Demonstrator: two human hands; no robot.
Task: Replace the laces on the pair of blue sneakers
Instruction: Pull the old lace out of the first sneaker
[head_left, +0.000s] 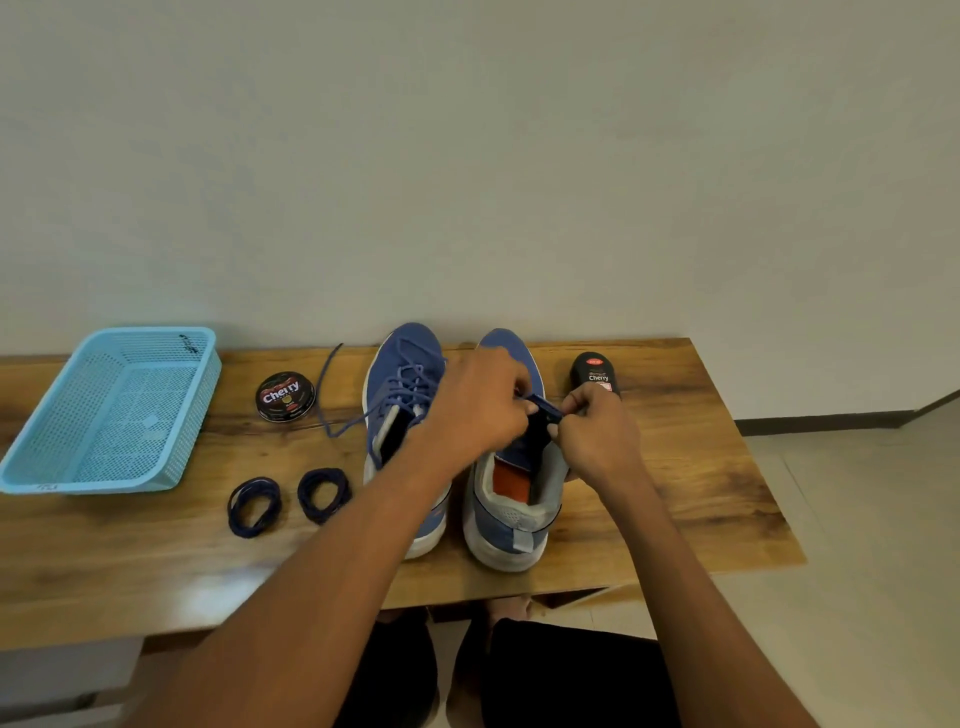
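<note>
While both hands pinch (each grip tight) a dark lace, the right sneaker stands unlaced.

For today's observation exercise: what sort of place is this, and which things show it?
Probably a plain room at home, set up for shoe care: a wooden table against a bare wall, with a polish tin and spare coiled laces beside the sneakers.

I count two blue sneakers mid-frame, two coiled dark laces at lower left, one blue basket far left, one polish tin, one polish bottle, one table.
</note>
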